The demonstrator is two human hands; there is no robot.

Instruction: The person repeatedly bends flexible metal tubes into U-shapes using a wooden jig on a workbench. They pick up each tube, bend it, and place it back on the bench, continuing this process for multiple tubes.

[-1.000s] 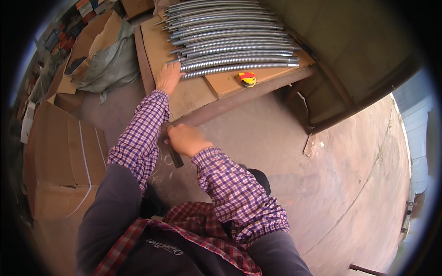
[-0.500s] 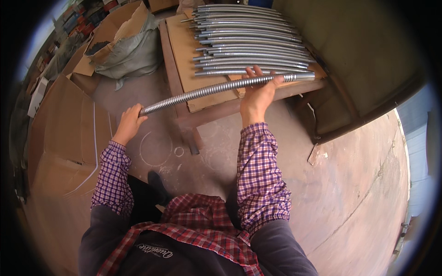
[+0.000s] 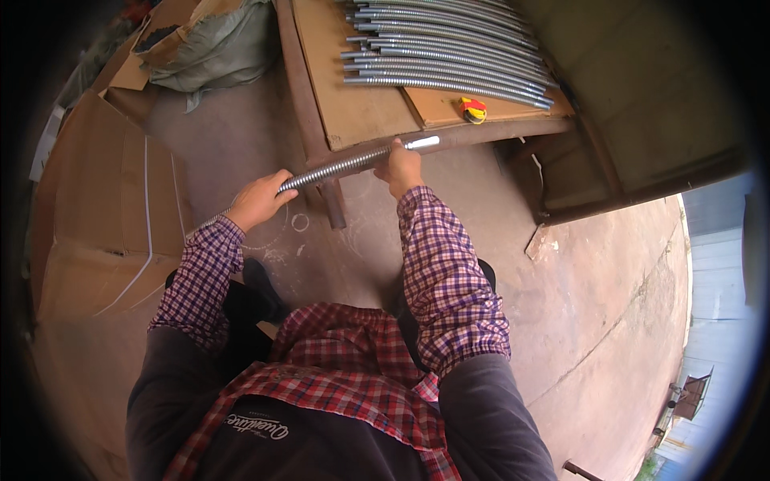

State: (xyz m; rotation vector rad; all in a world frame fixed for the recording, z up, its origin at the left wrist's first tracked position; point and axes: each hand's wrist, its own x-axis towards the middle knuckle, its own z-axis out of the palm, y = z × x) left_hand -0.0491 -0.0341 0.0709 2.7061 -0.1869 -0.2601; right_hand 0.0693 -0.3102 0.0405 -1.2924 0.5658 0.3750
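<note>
Between my two hands runs a ribbed metal hose (image 3: 337, 168), slanting up to the right in front of the table's near edge. My left hand (image 3: 261, 199) is wrapped round its middle-left part, and the hose's left end passes behind my left wrist and sleeve. Close to the smooth, shiny right end, my right hand (image 3: 400, 168) grips it with the thumb on top. Beyond, several similar metal hoses (image 3: 449, 48) lie side by side on the table. A red and yellow tape measure (image 3: 473, 110) rests between them and the near edge.
Flat cardboard (image 3: 345, 104) covers the brown-framed table (image 3: 513, 128). At the left stand a large cardboard box (image 3: 96, 192) and a grey-green sack (image 3: 228, 60). A dark panel with a metal frame (image 3: 642, 88) rises at the right. Chalk rings mark the floor.
The hose has come down and left, nearer my body, uncovering the tape measure. My left hand has slid inward along it. My right hand has gone from spread fingers to a grip.
</note>
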